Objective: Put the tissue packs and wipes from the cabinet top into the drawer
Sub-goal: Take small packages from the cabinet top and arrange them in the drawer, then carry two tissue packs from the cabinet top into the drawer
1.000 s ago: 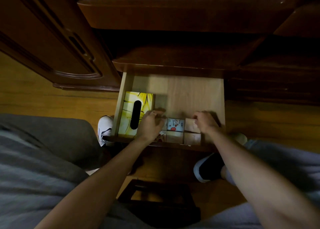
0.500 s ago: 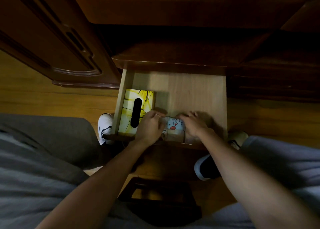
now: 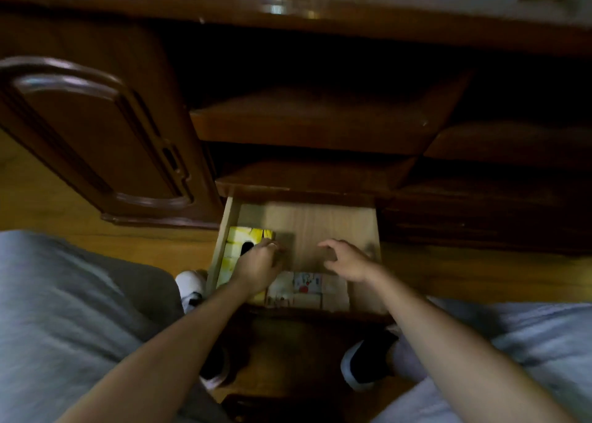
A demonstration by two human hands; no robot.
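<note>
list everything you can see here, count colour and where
drawer: 1, pale wood, pulled open at the cabinet's base
yellow tissue pack: 1, yellow with a dark slot, drawer's left side
small tissue packs: a block, exact count unclear, beige with one cartoon print, drawer's front edge
cabinet door: 1, dark brown, left of the drawer
shelves: 2 visible, dark brown, above the drawer
cabinet top: blurred items, not identifiable
floor: yellowish wood
shoes: 2, one white, one dark
left hand: over the yellow pack
right hand: fingers spread, empty
</note>
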